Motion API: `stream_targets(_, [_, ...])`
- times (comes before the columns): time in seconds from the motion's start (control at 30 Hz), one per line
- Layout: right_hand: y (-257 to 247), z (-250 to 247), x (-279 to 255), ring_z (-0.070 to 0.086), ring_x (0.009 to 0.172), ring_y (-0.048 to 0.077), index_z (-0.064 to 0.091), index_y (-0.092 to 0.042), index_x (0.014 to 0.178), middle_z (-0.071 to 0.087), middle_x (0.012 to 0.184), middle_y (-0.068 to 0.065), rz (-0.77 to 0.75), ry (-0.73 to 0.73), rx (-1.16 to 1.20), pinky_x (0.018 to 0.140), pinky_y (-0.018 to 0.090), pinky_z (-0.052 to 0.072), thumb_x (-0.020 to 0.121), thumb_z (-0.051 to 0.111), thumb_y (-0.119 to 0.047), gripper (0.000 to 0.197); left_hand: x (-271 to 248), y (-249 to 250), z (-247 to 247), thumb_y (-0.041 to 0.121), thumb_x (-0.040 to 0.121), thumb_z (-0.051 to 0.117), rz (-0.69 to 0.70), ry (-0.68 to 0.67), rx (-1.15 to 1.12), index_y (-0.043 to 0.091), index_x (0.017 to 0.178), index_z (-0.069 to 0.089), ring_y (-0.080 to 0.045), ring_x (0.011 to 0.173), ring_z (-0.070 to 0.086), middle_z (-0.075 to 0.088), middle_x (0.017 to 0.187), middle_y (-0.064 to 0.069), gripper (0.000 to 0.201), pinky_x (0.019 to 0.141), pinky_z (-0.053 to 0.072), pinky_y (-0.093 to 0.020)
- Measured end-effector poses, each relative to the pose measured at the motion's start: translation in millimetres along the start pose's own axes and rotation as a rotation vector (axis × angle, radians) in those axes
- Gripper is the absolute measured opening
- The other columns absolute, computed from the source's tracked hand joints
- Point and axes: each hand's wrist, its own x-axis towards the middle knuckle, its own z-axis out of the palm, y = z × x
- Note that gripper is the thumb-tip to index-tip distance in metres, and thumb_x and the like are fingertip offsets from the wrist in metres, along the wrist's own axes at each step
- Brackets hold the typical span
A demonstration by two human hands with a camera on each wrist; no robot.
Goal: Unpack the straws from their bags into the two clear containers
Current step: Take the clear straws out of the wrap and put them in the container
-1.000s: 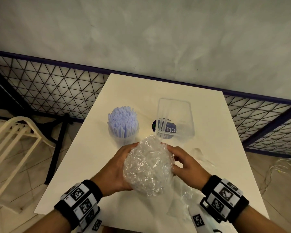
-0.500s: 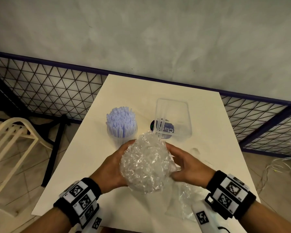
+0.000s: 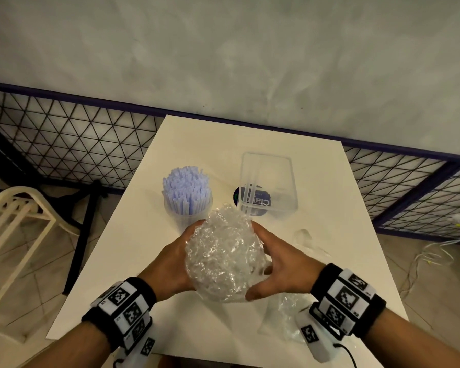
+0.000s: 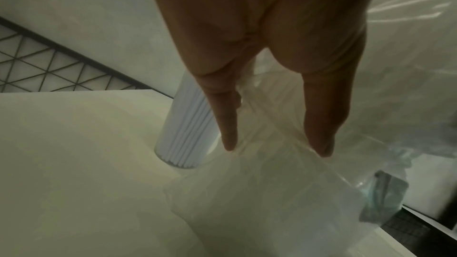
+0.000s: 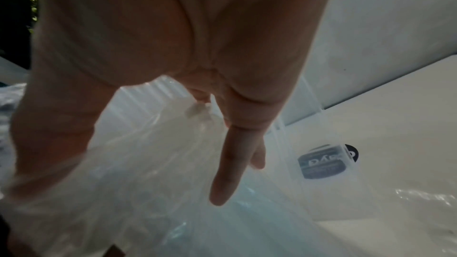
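both hands cup a crumpled ball of clear plastic bag between them above the white table: the left hand curls round its left side, the right hand round its right side, thumb tucked under the near edge. whether any straws are inside the ball cannot be told.

just beyond the grip, to the left, stands a round clear container packed full of upright pale blue straws, their cut ends forming a dense tuft above the rim. just beyond, to the right, stands a taller rectangular clear container with rounded corners and a dark label; only a few clear straws lean inside it.

the held bag is thin, glossy film, creased all over and catching light. below the right wrist lies more loose clear plastic, flat and wrinkled on the tabletop. farther out, a dark wire-mesh fence runs behind the table under a grey wall, and a cream plastic chair stands off to the left.
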Motion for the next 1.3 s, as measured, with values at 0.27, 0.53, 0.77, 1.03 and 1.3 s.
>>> stream_targets(0.27, [-1.3,17.1,3.3,0.051,0.124,-0.005,0.025,-0.034,0.146,0.053,0.134,-0.019,-0.139,0.166,0.106,0.099,0.010,0.041,0.051,0.098,-0.008,0.123,2.7,11.9,1.8,0.018,0.055,0.096,-0.016,-0.039,0.020,0.047,0.142,0.027,0.004,0.121,0.056,0.058,0.131,0.025,0.115,0.103,0.048,-0.024])
stream_targets(0.53, [-0.2,16.1,7.1,0.050,0.129,0.004,0.023,-0.032,0.149,0.052,0.137,-0.016,-0.147,0.188,0.008,0.111,0.038,0.041,0.049,0.099,-0.021,0.126,-7.0,26.5,-4.5,0.023,0.050,0.091,-0.115,-0.196,-0.231,0.057,0.135,0.017,0.002,0.124,0.054,0.048,0.140,0.015,0.118,0.099,0.048,-0.022])
stream_targets(0.77, [-3.1,10.3,11.2,0.052,0.127,0.005,0.021,-0.038,0.147,0.053,0.135,-0.019,-0.120,0.135,-0.019,0.109,0.041,0.043,0.048,0.099,-0.029,0.126,-7.7,26.1,-9.7,0.026,0.062,0.090,-0.114,-0.202,-0.296,0.047,0.147,0.019,-0.004,0.132,0.050,0.048,0.144,0.017,0.112,0.108,0.046,-0.035])
stream_targets(1.03, [-1.6,3.3,13.4,0.052,0.127,0.000,0.023,-0.042,0.146,0.055,0.134,-0.022,-0.072,0.080,0.036,0.111,0.034,0.042,0.053,0.098,-0.017,0.122,-8.3,27.0,-11.4,0.026,0.058,0.094,-0.087,-0.148,-0.303,0.054,0.138,0.028,-0.004,0.132,0.048,0.044,0.143,0.022,0.108,0.098,0.054,-0.039])
stream_targets(1.3, [0.3,6.6,19.5,0.061,0.116,0.002,0.032,-0.035,0.144,0.063,0.124,-0.018,-0.042,0.119,0.081,0.103,0.031,0.048,0.055,0.097,-0.016,0.112,-19.8,33.4,-2.2,0.040,0.066,0.075,-0.037,0.060,-0.194,0.037,0.131,0.033,0.003,0.132,0.039,0.042,0.138,0.026,0.078,0.104,0.047,-0.034])
